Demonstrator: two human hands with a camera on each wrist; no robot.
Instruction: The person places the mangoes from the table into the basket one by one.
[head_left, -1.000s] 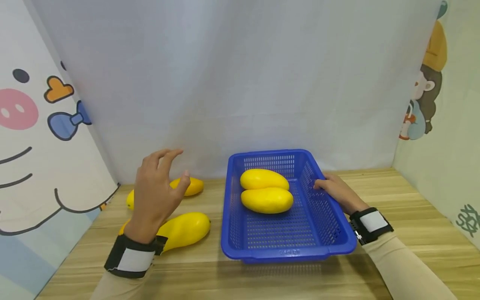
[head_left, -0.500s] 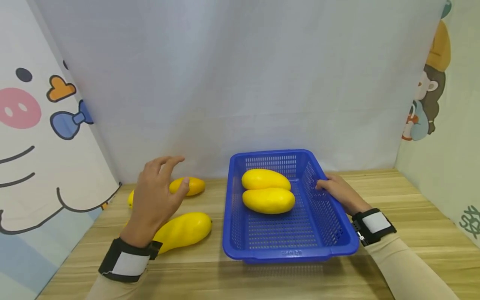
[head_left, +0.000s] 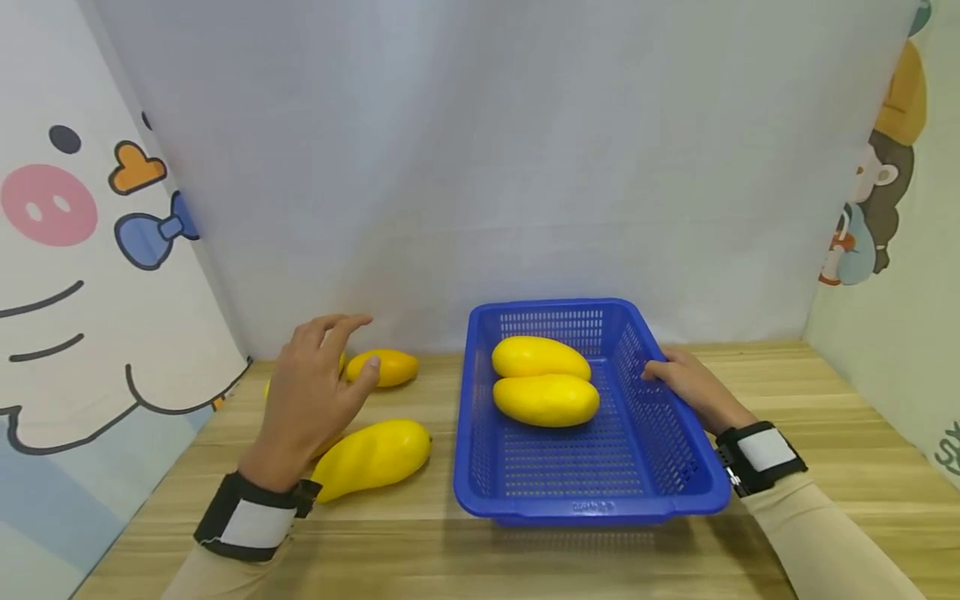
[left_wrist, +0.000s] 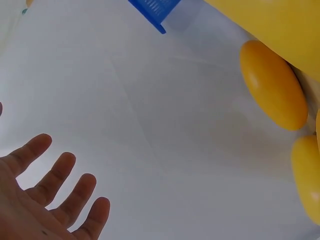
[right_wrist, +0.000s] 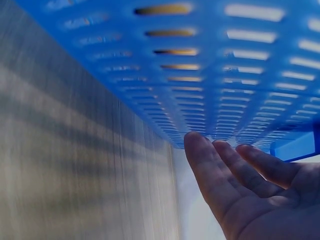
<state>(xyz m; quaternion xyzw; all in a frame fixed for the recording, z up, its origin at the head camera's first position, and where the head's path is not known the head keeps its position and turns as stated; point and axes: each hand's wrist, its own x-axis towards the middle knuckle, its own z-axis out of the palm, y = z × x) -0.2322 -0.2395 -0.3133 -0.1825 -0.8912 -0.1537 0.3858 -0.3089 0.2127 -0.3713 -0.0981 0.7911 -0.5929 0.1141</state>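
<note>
A blue slotted basket (head_left: 592,507) stands on the wooden table, with two yellow mangoes (head_left: 546,400) side by side inside it. My right hand (head_left: 696,390) grips its right wall, thumb over the rim; in the right wrist view, the fingers (right_wrist: 205,160) lie under the slotted side. My left hand (head_left: 311,396) hovers over more mangoes left of the basket, fingers loosely bent and holding nothing. A long yellow mango (head_left: 378,458) lies in front, an orange-yellow mango (head_left: 390,367) behind. Others are partly hidden by the left hand; one yellow mango (left_wrist: 307,175) shows in the left wrist view.
A white cloth (head_left: 600,150) hangs behind the table (head_left: 375,550). Printed cartoon panels stand at the left (head_left: 67,292) and right. Black straps with white patches circle both wrists.
My left hand has sunk slightly and sits a little farther from the basket. The head view has shifted, so the scene sits farther right. The right hand keeps its hold on the basket.
</note>
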